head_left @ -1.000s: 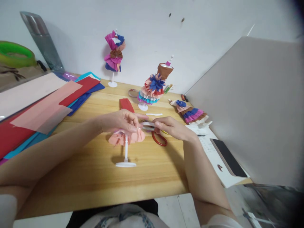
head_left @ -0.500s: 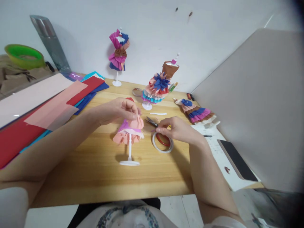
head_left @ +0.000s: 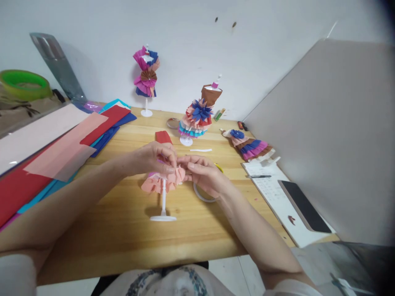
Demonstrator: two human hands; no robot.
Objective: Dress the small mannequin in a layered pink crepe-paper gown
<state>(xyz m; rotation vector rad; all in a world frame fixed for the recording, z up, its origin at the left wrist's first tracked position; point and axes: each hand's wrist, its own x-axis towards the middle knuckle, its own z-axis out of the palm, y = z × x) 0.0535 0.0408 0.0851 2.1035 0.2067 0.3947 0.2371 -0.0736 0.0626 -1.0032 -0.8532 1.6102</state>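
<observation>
Peach crepe-paper skirt (head_left: 151, 184) sits on a white doll stand (head_left: 163, 201) just below the left hand (head_left: 159, 158), whose thumb and fingers pinch its upper ruffle. From my end, the right hand (head_left: 205, 174) looks loosely curled beside that ruffle; I can't tell whether its fingertips grip anything. It hides much of a white tape roll (head_left: 206, 200) underneath, and a yellow sliver (head_left: 219, 167) peeks past its knuckles. Both hands block the stand's top.
</observation>
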